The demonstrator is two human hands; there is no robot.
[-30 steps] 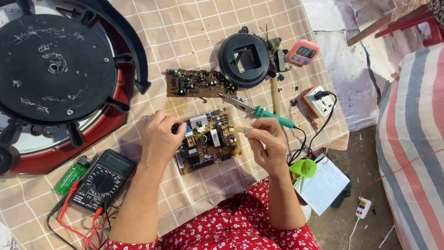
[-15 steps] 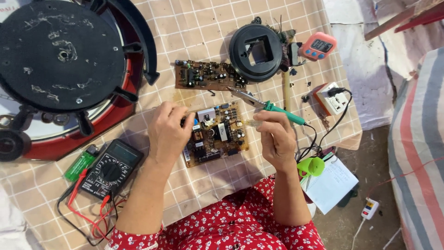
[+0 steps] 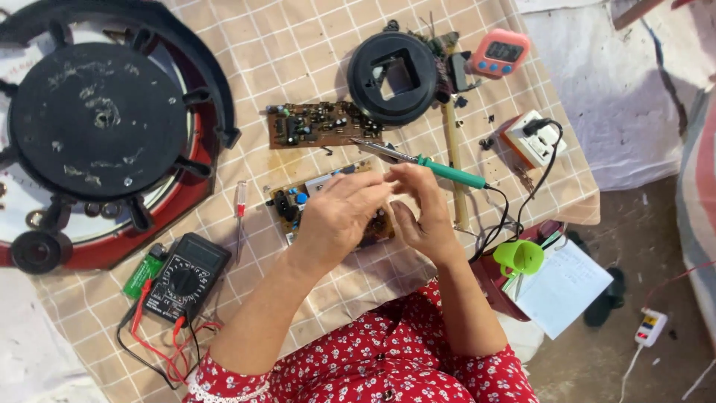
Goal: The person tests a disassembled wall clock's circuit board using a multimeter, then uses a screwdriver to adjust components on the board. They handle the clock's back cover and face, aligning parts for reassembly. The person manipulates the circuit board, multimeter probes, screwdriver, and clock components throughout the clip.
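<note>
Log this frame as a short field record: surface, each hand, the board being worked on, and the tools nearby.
surface: checked cloth on a table
left hand: lies over the near circuit board
right hand: fingertips meet the left hand's above the board; whether they pinch anything cannot be told
second circuit board: lies apart, farther off
soldering iron: green handle, lying beside the hands, unheld
multimeter: left, red and black leads
screwdriver: left of the near board

I wear a red dress with small white flowers and a white lace-trimmed short sleeve; my left hand point(image 3: 339, 216) and right hand point(image 3: 421, 213) carry no gloves.
</note>
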